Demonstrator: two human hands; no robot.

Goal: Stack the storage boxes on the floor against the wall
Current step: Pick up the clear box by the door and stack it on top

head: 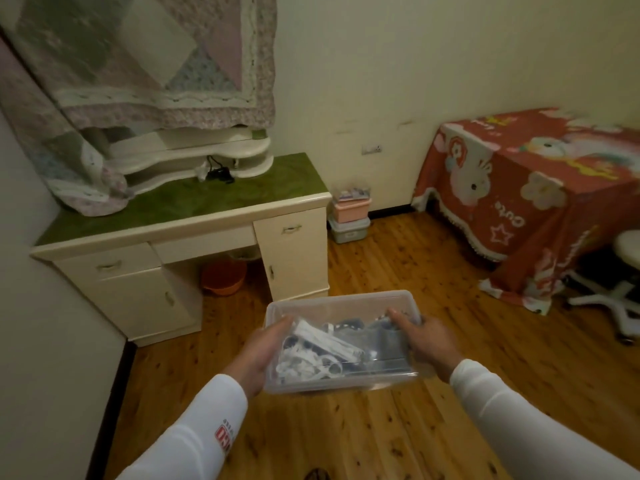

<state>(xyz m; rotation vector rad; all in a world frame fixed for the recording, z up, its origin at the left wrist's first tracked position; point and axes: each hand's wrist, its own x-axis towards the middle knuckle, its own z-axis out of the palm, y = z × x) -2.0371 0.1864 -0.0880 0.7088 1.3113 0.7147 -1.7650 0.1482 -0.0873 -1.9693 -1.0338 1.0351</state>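
Both hands hold a clear box (346, 304) above the floor (381, 265), the left hand (258, 355) gripping its left end and the right hand (424, 341) its right end, thumbs on the lid. White and dark items lie inside. A stack (349, 216) of three boxes, clear on pink on grey, stands against the wall (346, 81) just beside the desk's (194, 206) right side. An orange basin (223, 277) sits under the desk. A red cloth (519, 202) and a stool (627, 244) are at right.
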